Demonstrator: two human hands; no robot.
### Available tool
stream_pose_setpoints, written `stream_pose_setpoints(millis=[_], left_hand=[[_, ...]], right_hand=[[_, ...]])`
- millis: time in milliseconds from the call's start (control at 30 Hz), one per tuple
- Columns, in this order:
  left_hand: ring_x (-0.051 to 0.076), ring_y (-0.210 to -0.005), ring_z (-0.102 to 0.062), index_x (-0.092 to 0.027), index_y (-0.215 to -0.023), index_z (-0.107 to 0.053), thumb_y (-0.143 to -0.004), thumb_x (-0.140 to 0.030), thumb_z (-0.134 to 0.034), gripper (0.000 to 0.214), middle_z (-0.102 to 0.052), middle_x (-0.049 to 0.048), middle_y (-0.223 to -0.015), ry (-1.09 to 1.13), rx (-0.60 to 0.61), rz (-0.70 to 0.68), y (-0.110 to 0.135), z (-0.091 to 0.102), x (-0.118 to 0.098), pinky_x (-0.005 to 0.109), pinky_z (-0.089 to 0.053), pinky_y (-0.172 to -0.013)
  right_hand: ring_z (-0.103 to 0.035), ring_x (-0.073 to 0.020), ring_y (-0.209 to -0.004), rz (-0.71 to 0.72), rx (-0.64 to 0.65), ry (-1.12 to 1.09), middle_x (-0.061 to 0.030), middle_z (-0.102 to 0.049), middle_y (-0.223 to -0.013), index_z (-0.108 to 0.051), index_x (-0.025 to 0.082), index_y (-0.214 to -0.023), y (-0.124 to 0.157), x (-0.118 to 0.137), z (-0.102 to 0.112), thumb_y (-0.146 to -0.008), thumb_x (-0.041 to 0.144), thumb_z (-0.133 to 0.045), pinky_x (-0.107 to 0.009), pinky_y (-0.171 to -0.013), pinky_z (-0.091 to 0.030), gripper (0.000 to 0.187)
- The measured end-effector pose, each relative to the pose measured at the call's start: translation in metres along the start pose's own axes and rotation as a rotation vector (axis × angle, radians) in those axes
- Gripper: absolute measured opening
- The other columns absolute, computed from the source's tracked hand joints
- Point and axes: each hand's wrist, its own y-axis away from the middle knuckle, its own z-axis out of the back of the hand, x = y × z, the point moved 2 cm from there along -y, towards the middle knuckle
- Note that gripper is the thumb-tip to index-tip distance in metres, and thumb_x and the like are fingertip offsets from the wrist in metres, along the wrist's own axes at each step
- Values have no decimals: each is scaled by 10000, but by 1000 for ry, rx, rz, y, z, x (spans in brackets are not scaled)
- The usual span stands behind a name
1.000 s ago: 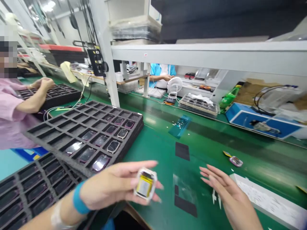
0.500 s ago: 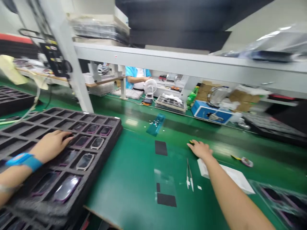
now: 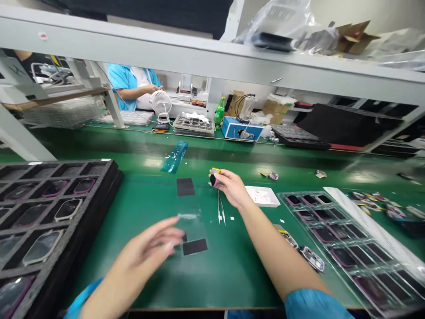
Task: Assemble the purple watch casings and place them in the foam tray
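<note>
Between the thumb and fingers of my right hand (image 3: 232,188) is a small watch module (image 3: 214,179) with a black face, purple rim and a yellow tab. My left hand (image 3: 149,248) is over the bench, slightly blurred, its fingers loosely apart and holding nothing. Close to its fingertips lies a clear film with a dark rectangle (image 3: 195,247); farther back is another black rectangle (image 3: 185,187). A pair of tweezers (image 3: 221,212) rests on the bench below my right hand, beside a white box (image 3: 264,196) carrying tiny pieces.
At left stands a stacked black foam tray (image 3: 104,177) of framed watch parts. A clear plastic tray (image 3: 335,235) with dark screens lies at right. Loose modules (image 3: 312,258) sit near my right forearm. Blue film (image 3: 175,157) lies farther back. Behind the shelf beam, a person (image 3: 134,88) works beside a fan.
My left hand has left the foam tray and come right over the bench. My right hand now shows a watch module raised in its fingers. The view has swung right.
</note>
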Motion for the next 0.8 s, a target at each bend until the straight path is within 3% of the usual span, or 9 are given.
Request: stream_pose_setpoints(millis=[67,133,233,300,367,533,600,700,800], left_hand=[[246,-1067,-582,-213,-1312,-487,-782,-352,-655,573,-567,137,-1256,94,6,103,-37,-29,6,372,-469,-915],[238,-1118,-551,-227,-1321,-468,-711,-271,-737,668,-456,132,-1377,164,-1,73,-74,-46,11,360,-465,-925],[209,-1020,-603,-163,-1169,-594,-710,-316,-739,504,-554,145,-1263,255,70,114,-106,-55,22,321,-493,-873],[184,-912,-639,-113,-1012,-658,-786,-399,-647,364,-657,144,-1049,354,134,192,-112,-53,28,302,-508,-844],[158,-851,-649,-109,-923,-677,-813,-354,-628,273,-685,112,-905,431,170,201,-112,-47,31,271,-517,-826],[142,-875,-646,-138,-992,-680,-819,-176,-623,186,-688,74,-938,495,200,111,-108,-30,21,238,-518,-836],[156,-886,-649,-150,-1080,-657,-815,-158,-621,268,-669,93,-1047,473,239,108,-108,-26,15,248,-524,-834],[140,-755,-656,-189,-1194,-604,-798,-168,-640,398,-625,113,-1153,370,336,108,-107,-22,10,233,-551,-708],[173,-826,-648,-212,-1199,-605,-770,-215,-680,435,-622,107,-1152,296,375,60,-106,-19,9,254,-552,-719]], right_hand=[[-630,-169,-872,-24,8,-350,-75,-652,-1047,-607,172,-996,29,6,-19,-781,450,-597,-337,-761,-530,352],[-630,-181,-926,-69,-17,-571,-81,-647,-1089,-596,184,-962,52,6,-35,-746,413,-658,-358,-808,-522,321],[-589,-202,-1077,13,-45,-467,-103,-607,-1196,-580,193,-913,71,2,-48,-785,350,-621,-384,-916,-472,207],[-507,-207,-1202,175,8,-254,-104,-571,-1257,-587,199,-893,77,2,-52,-820,269,-564,-406,-999,-406,104],[-438,-195,-1267,326,72,-48,-88,-553,-1284,-602,209,-896,81,6,-53,-830,172,-508,-418,-1043,-357,120],[-473,-203,-1198,538,-46,115,-65,-569,-1224,-605,223,-871,92,20,-48,-810,103,-518,-416,-981,-405,161],[-551,-189,-1049,513,-123,61,-54,-618,-1055,-583,221,-884,94,20,-46,-828,124,-521,-374,-895,-451,127],[-588,-152,-814,335,-196,-61,-20,-611,-847,-529,214,-947,95,15,-44,-858,164,-506,-305,-753,-476,105],[-585,-156,-811,290,-228,-58,-22,-604,-857,-523,216,-1010,95,15,-42,-835,161,-522,-312,-757,-474,183]])
